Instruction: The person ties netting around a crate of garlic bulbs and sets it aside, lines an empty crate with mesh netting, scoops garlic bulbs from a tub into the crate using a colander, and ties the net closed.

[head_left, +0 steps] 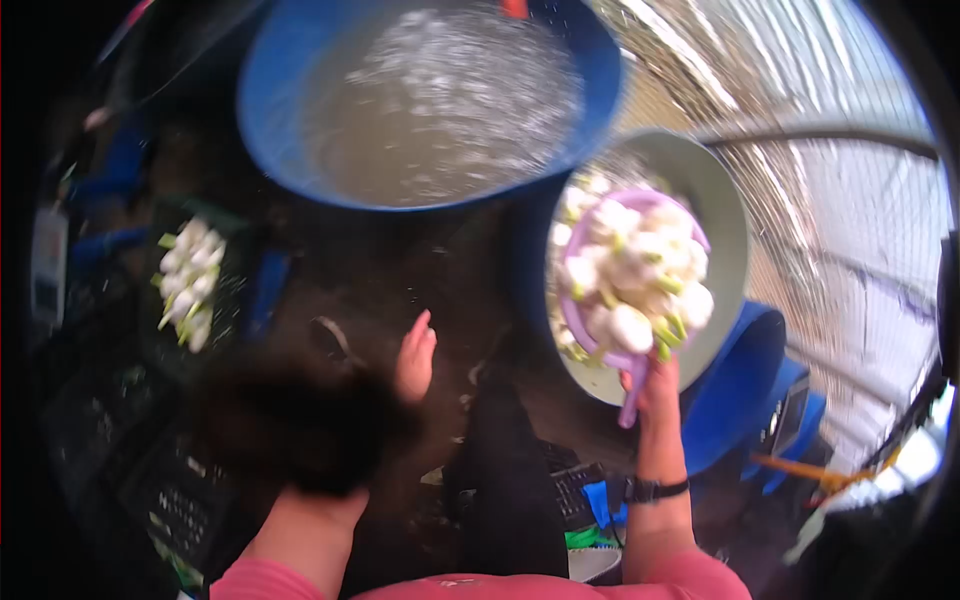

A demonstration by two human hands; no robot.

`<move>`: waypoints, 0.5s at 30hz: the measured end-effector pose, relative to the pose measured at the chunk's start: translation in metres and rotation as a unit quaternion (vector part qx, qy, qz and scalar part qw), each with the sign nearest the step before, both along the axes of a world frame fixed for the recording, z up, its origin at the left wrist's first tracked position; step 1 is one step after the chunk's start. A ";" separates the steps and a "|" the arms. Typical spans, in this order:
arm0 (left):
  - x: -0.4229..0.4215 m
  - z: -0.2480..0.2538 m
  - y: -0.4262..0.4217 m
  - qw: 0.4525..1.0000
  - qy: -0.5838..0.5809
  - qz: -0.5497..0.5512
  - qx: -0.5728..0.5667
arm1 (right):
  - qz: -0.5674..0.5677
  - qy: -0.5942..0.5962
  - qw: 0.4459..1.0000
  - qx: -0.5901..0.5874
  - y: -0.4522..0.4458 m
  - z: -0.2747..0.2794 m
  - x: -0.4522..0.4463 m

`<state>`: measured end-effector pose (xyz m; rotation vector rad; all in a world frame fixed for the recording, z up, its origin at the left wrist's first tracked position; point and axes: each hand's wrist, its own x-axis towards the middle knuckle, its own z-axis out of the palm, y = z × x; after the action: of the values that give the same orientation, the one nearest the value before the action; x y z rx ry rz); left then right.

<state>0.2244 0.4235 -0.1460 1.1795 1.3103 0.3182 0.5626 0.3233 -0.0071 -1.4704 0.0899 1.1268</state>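
My right hand is closed around the handle of a purple plastic strainer. White round vegetables with short green stems, resembling small turnips, heap up in its bowl. The strainer is over a pale round tub that has more of these vegetables at its left side. Below the big blue water tub, my left hand is apart from everything, fingers stretched out and nothing in it. A dark blurred shape hides much of my left forearm.
A large blue tub of bubbling water stands ahead. To the left, a dark crate holds more white vegetables. Blue barrels and an orange bar are at the right, beside the translucent sheet wall. Black crates lie lower left.
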 end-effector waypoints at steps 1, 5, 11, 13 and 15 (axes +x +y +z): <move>-0.031 0.003 -0.007 0.998 0.019 0.038 -0.037 | 0.023 -0.019 1.000 -0.009 0.009 0.006 -0.016; -0.133 0.040 -0.018 0.980 0.044 0.157 -0.112 | 0.126 -0.001 0.992 -0.021 0.075 0.063 -0.104; -0.233 0.062 0.005 0.925 -0.029 0.357 -0.129 | 0.316 0.086 0.945 0.009 0.191 0.062 -0.261; -0.255 0.078 0.022 0.903 -0.049 0.401 -0.148 | 0.373 0.127 0.918 0.050 0.235 0.050 -0.316; -0.283 0.076 0.037 0.874 -0.076 0.467 -0.108 | 0.431 0.091 0.898 0.027 0.280 0.038 -0.376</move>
<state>-0.0584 0.4608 -0.0701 0.2445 1.6522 0.9119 0.1866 0.6034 0.0308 -1.3662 -0.5117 1.9583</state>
